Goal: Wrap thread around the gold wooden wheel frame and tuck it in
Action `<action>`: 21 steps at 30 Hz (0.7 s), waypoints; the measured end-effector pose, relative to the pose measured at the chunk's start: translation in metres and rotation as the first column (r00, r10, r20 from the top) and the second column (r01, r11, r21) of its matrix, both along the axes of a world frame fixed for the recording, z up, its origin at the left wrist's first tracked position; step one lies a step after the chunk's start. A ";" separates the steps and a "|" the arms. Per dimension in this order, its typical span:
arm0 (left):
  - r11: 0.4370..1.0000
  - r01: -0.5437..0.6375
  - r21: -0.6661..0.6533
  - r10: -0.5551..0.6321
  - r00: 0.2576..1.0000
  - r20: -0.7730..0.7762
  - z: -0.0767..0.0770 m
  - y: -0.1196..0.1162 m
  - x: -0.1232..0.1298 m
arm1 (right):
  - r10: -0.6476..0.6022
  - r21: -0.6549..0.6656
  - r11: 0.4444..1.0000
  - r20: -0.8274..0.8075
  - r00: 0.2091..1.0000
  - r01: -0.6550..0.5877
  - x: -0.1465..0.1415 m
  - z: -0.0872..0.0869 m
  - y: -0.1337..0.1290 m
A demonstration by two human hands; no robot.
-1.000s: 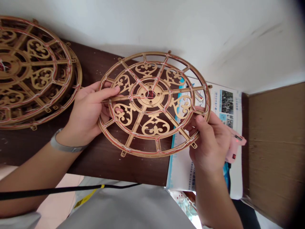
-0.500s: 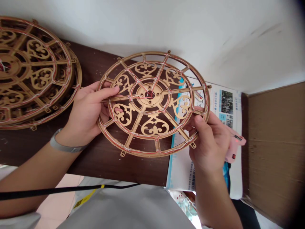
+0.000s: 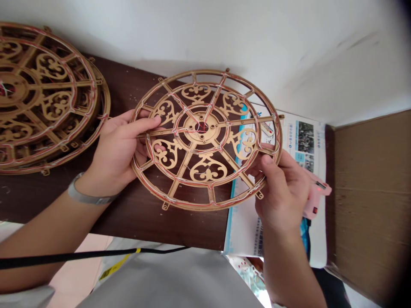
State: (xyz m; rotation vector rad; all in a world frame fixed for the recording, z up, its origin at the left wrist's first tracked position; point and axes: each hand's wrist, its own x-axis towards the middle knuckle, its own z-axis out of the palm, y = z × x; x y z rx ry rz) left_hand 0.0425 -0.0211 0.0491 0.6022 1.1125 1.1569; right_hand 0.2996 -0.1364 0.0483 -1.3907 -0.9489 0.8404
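Note:
A round gold lattice frame [image 3: 211,187] with scrollwork hearts is held up above the table, tilted toward me. Thin red and white wires run along its rings and spokes and gather in the central hub. My left hand [image 3: 117,139] grips the left rim, thumb on top and other fingers behind it. On the lower right rim, my right hand [image 3: 284,188] is closed the same way, its fingertips partly hidden behind the frame. Beyond my right hand lies a pink glue gun [image 3: 316,199], partly covered by the hand.
At the left, a stack of similar gold frames [image 3: 54,105] sits on the dark brown table [image 3: 195,229]. A printed sheet [image 3: 240,231] lies under the glue gun. A cardboard panel [image 3: 372,201] stands at the right, and a white wall [image 3: 205,38] rises behind.

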 end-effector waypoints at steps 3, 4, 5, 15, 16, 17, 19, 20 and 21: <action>0.999 0.029 -0.024 -0.030 0.999 -0.031 -0.001 0.000 0.000 | -0.015 0.027 0.999 -0.042 0.999 0.016 0.000 -0.002 0.002; 0.999 0.027 -0.023 -0.028 0.999 -0.032 -0.001 0.000 0.000 | -0.036 0.061 0.997 -0.055 0.998 0.040 0.001 -0.002 0.003; 0.999 0.026 -0.021 -0.026 0.999 -0.034 -0.001 0.000 0.000 | -0.071 0.104 0.992 -0.060 0.996 0.077 0.002 -0.002 0.005; 1.000 0.021 -0.016 -0.023 0.993 -0.115 0.001 0.000 0.002 | -0.227 0.443 0.894 0.328 0.917 0.062 -0.003 0.006 0.007; 1.000 0.023 -0.013 -0.025 0.992 -0.126 0.000 0.000 0.003 | -0.166 0.389 0.921 0.342 0.925 0.022 -0.007 0.006 0.004; 1.000 0.024 -0.008 -0.025 0.990 -0.136 0.000 0.001 0.003 | -0.101 0.340 0.940 0.354 0.930 -0.028 -0.010 0.007 0.000; 1.000 0.022 0.010 -0.020 0.987 -0.157 0.000 0.001 0.004 | 0.030 0.280 0.950 0.371 0.928 -0.142 -0.013 0.007 -0.007; 1.000 0.019 0.018 -0.016 0.986 -0.164 0.000 0.002 0.004 | 0.108 0.272 0.935 0.386 0.916 -0.225 -0.013 0.008 -0.008; 1.000 0.013 0.027 -0.009 0.985 -0.170 -0.001 0.002 0.004 | 0.181 0.266 0.916 0.396 0.900 -0.301 -0.013 0.008 -0.009</action>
